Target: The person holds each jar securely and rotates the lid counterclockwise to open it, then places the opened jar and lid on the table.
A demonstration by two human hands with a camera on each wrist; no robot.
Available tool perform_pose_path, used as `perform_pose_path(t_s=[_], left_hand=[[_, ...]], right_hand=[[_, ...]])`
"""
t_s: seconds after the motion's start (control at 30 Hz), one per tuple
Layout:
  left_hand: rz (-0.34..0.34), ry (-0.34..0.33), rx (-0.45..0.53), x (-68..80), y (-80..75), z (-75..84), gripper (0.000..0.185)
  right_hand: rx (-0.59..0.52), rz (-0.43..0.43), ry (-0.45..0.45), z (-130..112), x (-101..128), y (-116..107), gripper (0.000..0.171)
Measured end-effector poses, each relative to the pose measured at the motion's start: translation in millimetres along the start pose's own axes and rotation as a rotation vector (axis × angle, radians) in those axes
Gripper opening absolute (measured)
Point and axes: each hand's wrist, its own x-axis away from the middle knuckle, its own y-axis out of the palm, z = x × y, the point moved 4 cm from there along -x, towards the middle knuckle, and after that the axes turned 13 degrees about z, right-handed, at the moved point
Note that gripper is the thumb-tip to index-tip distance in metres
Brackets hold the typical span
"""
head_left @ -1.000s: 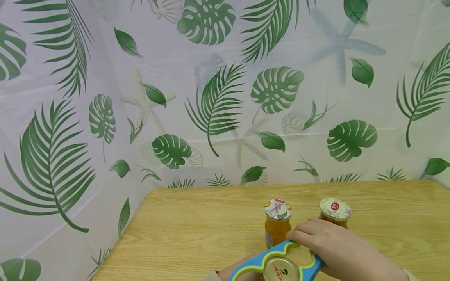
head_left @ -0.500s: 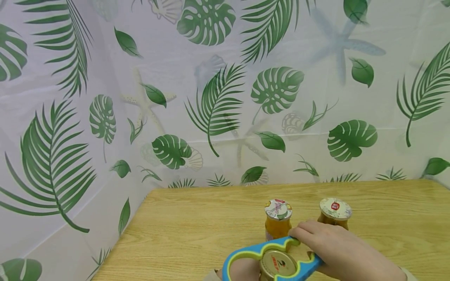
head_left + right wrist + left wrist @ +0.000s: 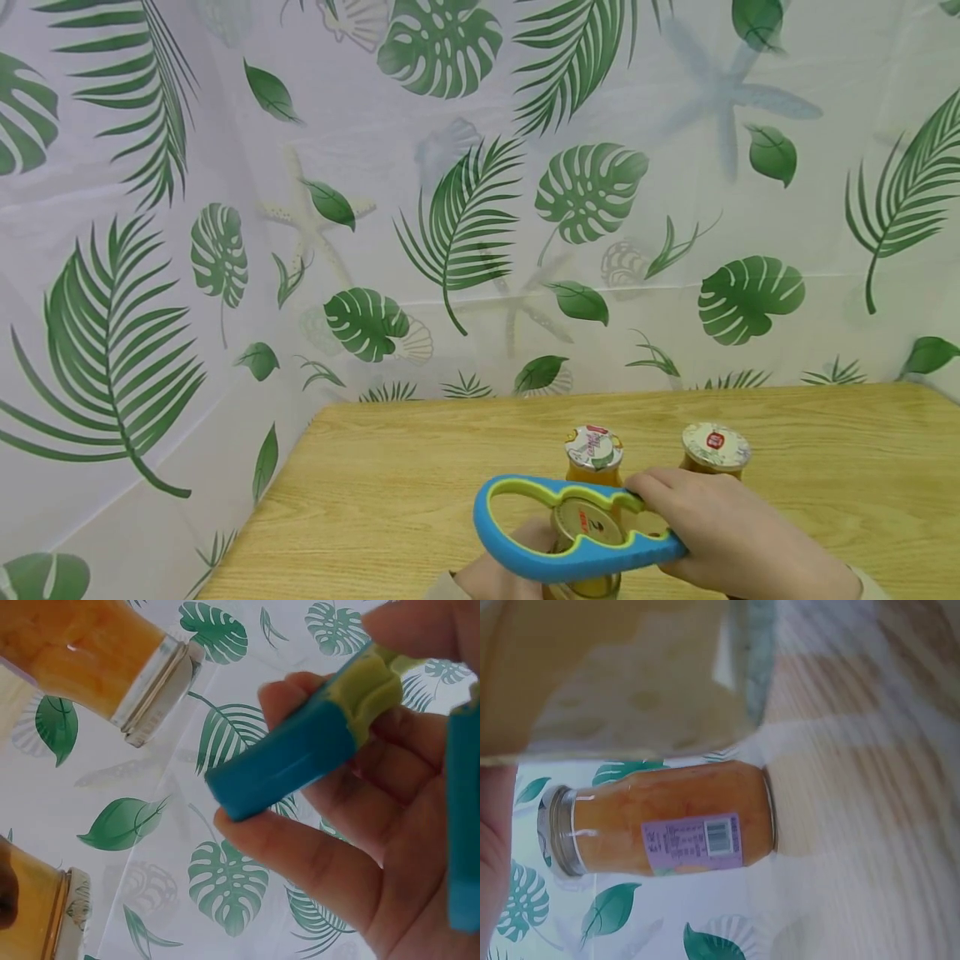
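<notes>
My right hand (image 3: 731, 529) grips one end of a blue jar opener (image 3: 517, 564) with a scalloped yellow-green inner edge. In the right wrist view its fingers curl around the blue opener (image 3: 289, 761). The opener's middle opening sits around the gold lid (image 3: 588, 523) of a glass jar (image 3: 622, 682), which fills the top of the left wrist view and has pale contents. My left hand (image 3: 506, 571) holds that jar below the opener, partly hidden by the opener's loop. Only a bit of the left hand shows in the left wrist view.
Just behind the opener stands an orange-filled jar (image 3: 694, 817) with a purple label and a printed lid. Another jar (image 3: 716, 446) with a cream lid stands to its right, partly behind my right hand. A leaf-patterned cloth (image 3: 480, 208) hangs behind the wooden table (image 3: 420, 467).
The opener has swung around the lid, its looped left end moving away from me and its tilt flattening. More of the held jar shows below it. The two standing jars have stayed put.
</notes>
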Motion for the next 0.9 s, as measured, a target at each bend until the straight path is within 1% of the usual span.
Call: perform_pose_path(t_s=[0.1, 0.13, 0.2, 0.3, 0.37, 0.4, 0.47, 0.57, 0.63, 0.77, 0.83, 0.9], left_hand=[[-0.007, 0.036, 0.006, 1.6, -2.0, 2.4, 0.053], [0.003, 0.05, -0.005, 2.5, -3.7, 3.8, 0.051], [-0.005, 0.104, -0.008, 2.7, -7.2, 7.3, 0.05], [0.012, 0.176, -0.079, 0.8, -13.6, 12.2, 0.059], [0.042, 0.23, -0.158, -0.6, -18.4, 14.9, 0.067], [0.065, 0.247, -0.219, -0.5, -20.8, 15.5, 0.067], [0.102, 0.256, -0.3, -0.1, -25.2, 16.5, 0.064], [0.149, 0.256, -0.397, 1.4, -30.9, 17.0, 0.055], [0.184, 0.246, -0.429, 1.8, -34.2, 17.6, 0.05], [0.262, 0.291, -0.535, 3.0, -41.5, 20.0, 0.045], [0.304, 0.297, -0.551, 3.6, -45.9, 20.4, 0.044], [0.351, 0.281, -0.552, 4.6, -50.6, 20.1, 0.042]], right_hand=[[0.038, 0.07, -0.025, 0.7, -0.6, -2.1, 0.045], [0.052, 0.088, -0.028, 1.3, -0.8, -2.9, 0.046], [0.09, 0.135, -0.039, 2.9, -0.8, -4.9, 0.047], [0.122, 0.15, -0.023, 6.6, -0.6, -7.3, 0.048], [0.139, 0.155, -0.011, 8.8, -0.3, -8.3, 0.047], [0.14, 0.153, -0.004, 9.8, -0.3, -8.5, 0.046], [0.137, 0.15, 0.013, 11.9, -0.1, -9.2, 0.046], [0.135, 0.16, 0.027, 14.3, 0.3, -10.4, 0.045], [0.14, 0.184, 0.026, 15.3, 0.6, -11.4, 0.044], [0.132, 0.203, 0.04, 17.7, 1.0, -12.6, 0.042], [0.121, 0.195, 0.059, 19.1, 1.1, -12.4, 0.041], [0.113, 0.187, 0.072, 20.1, 1.0, -12.3, 0.041]])
